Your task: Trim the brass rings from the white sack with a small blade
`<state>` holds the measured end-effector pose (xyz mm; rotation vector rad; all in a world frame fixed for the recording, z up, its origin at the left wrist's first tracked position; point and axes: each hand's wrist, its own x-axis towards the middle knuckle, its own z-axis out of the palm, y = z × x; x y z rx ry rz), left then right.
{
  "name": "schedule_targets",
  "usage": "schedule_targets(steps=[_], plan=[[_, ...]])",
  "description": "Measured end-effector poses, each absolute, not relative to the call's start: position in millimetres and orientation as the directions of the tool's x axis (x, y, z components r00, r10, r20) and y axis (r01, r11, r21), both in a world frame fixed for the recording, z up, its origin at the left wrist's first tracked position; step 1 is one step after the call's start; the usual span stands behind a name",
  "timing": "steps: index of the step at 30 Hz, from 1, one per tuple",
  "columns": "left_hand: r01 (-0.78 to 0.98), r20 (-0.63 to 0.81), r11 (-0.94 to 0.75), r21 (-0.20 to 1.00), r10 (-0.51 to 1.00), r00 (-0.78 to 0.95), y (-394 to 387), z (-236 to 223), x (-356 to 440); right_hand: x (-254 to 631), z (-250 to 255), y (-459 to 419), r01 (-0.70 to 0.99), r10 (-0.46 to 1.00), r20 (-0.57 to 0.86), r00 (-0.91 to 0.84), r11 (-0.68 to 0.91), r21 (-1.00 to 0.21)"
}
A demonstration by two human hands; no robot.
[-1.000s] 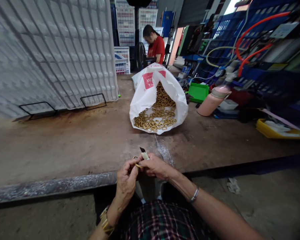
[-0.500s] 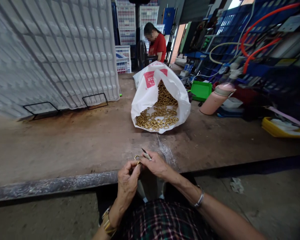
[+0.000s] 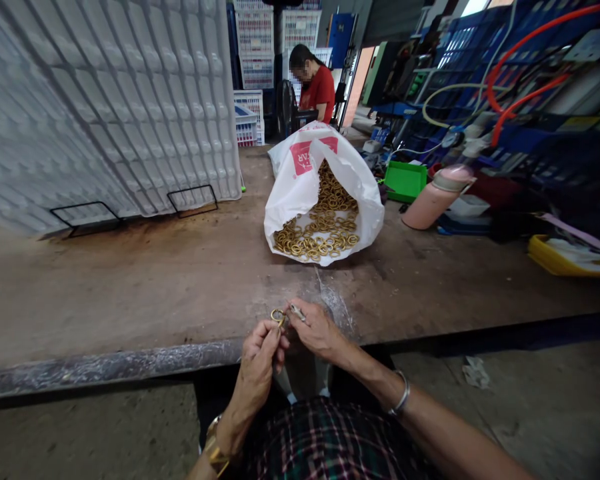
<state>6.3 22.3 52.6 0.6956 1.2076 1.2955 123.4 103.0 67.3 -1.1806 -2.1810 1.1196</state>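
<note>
My left hand (image 3: 261, 350) pinches a brass-coloured ring (image 3: 278, 316) between thumb and fingers, over the table's front edge. Close by on its right, my right hand (image 3: 320, 332) is closed around a small pointed blade tool (image 3: 298, 312) with a pale handle. The tool's tip is near the ring; I cannot tell whether they touch. Beyond both hands, a white plastic bag (image 3: 290, 193) lies on its side with its mouth towards me. Many loose rings (image 3: 325, 243) of the same kind fill it and spread at its opening.
On the wooden table (image 3: 180, 280), ribbed white trays (image 3: 170, 100) stand upright at left on black wire holders. A pink bottle (image 3: 433, 200), a green tray (image 3: 405, 181) and a yellow tray (image 3: 570, 260) are at right. A person in red (image 3: 323, 90) sits behind the bag.
The ring now shows more fully above my left fingertips. My right hand has drawn slightly apart from the left, and the tool has turned so its dark blade shows less.
</note>
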Motion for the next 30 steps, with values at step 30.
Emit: schedule_targets(steps=[30], plan=[[-0.629,-0.316,0.117,0.768,0.924,-0.214,11.9,59.2,-4.7,120.3,51.2,112.4,0.716,0.787,-0.009,-0.617,0.556,-0.421]])
